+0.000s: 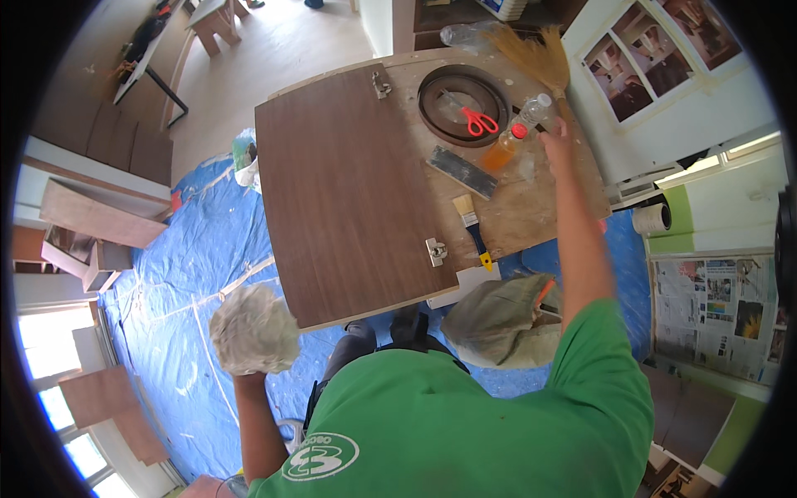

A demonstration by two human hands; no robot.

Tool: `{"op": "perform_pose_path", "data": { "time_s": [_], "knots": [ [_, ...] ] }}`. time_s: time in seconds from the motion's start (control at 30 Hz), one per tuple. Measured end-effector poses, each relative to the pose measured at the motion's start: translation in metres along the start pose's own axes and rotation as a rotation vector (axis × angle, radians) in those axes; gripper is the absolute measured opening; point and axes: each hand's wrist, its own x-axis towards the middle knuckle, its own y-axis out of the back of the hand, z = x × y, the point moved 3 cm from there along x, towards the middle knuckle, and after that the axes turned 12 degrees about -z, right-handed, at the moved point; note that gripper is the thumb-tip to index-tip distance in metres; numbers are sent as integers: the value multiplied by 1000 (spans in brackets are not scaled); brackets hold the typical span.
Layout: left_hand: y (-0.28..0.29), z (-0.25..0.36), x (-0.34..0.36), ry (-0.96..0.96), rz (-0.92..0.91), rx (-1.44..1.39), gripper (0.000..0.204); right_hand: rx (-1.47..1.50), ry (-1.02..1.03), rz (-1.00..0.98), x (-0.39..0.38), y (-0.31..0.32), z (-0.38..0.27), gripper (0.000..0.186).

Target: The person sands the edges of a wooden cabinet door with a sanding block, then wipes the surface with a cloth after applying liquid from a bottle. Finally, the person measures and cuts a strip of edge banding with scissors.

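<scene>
The person's left hand (248, 376) is grasping a bunched, pale grey cloth (254, 329); the wad is covering most of the hand, so the fingers are not showing. This cloth is sitting right at the hand, above the blue sheet (191, 274) on the floor and just beside the near left corner of a brown wooden panel (349, 191). Whether cloth and panel are touching, I cannot tell.

The panel is lying flat on the table (527, 220), filling its left part, to the right of and ahead of the left hand. Two metal hinges are sitting along its right side, one hinge (381, 84) toward the far end and the other hinge (436, 252) toward the near end.

The right hand (559, 145) is hovering over the right side of the table, well apart from the panel. I cannot tell whether it is gripping anything. A clear bottle with a white cap (534, 110) is sitting just to its left, and a straw broom (531, 62) is lying beyond it. Farther left of this hand, a bottle of orange liquid (500, 157) is sitting near a dark rectangular block (462, 172). A brush (471, 226) is lying nearer the person, while red-handled scissors (479, 123) are resting inside a coil of brown strip (425, 101).
</scene>
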Motion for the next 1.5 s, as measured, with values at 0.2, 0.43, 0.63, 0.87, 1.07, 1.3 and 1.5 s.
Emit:
{"op": "perform_pose_path", "data": {
  "time_s": [0.2, 0.43, 0.63, 0.87, 1.07, 1.3, 1.5],
  "knots": [
    [-7, -58, -103, 306, 35, -381, 64, 179, -14, -242, 43, -41, 18, 96],
    [-37, -59, -151, 217, 234, -1621, 67, 202, 89, 101, 29, 13, 25, 80],
    [-53, -55, -76, 40, 262, -2311, 68, 75, 163, -352, -137, 28, -97, 56],
    [-70, -70, -5, 75, 298, -2490, 69, -670, 425, -822, -231, -91, -122, 70],
    [-59, -83, -5, 55, 305, -2474, 69, -729, 420, -977, -221, -147, -123, 72],
    [-61, -75, -49, 81, 308, -2470, 68, -921, 535, -1177, -229, -191, -153, 60],
    [-68, -60, -76, 103, 322, -2487, 68, -1093, 543, -1197, -242, -208, -170, 54]
  ]
}}
